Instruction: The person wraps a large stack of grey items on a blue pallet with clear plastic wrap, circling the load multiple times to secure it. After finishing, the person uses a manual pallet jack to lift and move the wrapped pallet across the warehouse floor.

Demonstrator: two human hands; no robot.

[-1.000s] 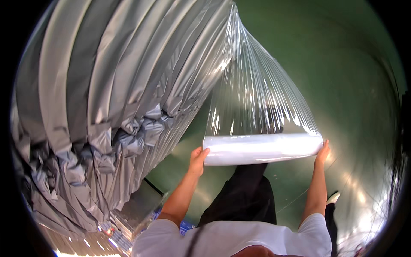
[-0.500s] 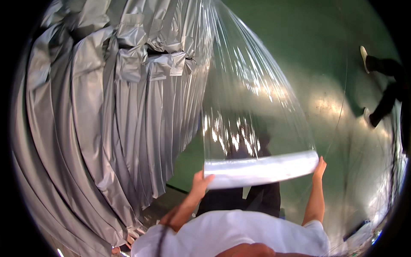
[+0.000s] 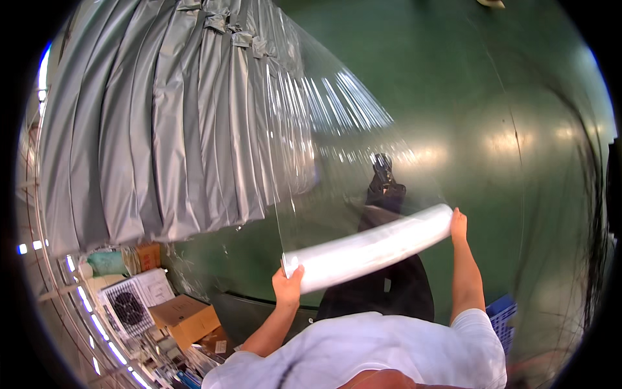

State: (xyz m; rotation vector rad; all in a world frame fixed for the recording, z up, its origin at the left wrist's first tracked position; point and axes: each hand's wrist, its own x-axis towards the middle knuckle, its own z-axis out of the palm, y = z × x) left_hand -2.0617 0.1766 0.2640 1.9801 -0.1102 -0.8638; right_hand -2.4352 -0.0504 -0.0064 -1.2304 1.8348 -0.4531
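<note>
Here's the roll of clear film, held out in front of the body above the legs, and it's on a slant: left end lower and closer to the person, right end up and farther out. The left hand has its grip closed on the left end, thumb laid along the near side. Over on the other end, the right hand has its grip on the edge, so the roll is caught between both hands.

Out from the roll goes the film sheet, stretched in a see-through wedge, bright streaks all across it, narrowing up to the gray sheeting at the left. That sheeting is a big one, shiny, falling in long side-by-side folds, with crumpled bunches near the top.

Below the roll, dark trousers, and a black shoe showing beyond it on the green floor. White shirt along the lower edge. Down at lower left, a white unit with a round dark fan grille, and right beside it a brown cardboard box. Across at lower right, near the right forearm, a blue crate.
</note>
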